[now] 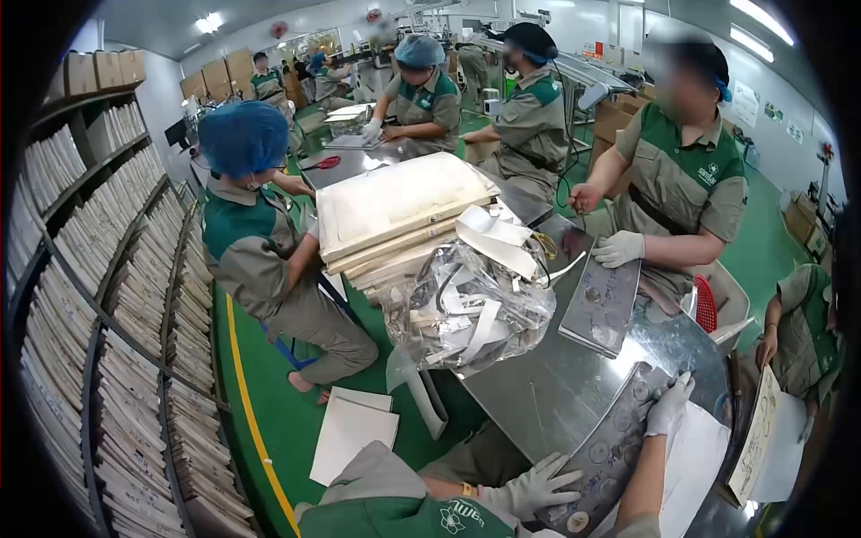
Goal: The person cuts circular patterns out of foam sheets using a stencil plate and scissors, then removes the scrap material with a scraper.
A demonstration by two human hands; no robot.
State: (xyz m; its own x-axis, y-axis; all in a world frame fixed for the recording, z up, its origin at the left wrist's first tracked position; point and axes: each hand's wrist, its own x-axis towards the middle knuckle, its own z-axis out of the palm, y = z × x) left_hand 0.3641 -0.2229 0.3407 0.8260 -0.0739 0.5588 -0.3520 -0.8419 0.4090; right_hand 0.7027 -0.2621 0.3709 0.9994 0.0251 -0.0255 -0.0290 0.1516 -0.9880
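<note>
A dark grey flat plate (610,448) with round outlines and handwriting lies on the metal table in front of me. My left hand (535,489), in a white glove, rests on its near left side with the fingers spread. By the far right edge of the plate is my right hand (668,408), also gloved. Its fingers are bent together; what they hold, if anything, is hidden. White sheets (704,457) lie to the right, partly beneath my right arm.
A clear plastic bag of scraps (475,314) sits beside a stack of pale boards (404,202). Across the table, a co-worker's gloved hand (619,249) rests on a similar plate (601,300). Full shelves (108,314) line the left; white sheets (354,430) lie on the floor.
</note>
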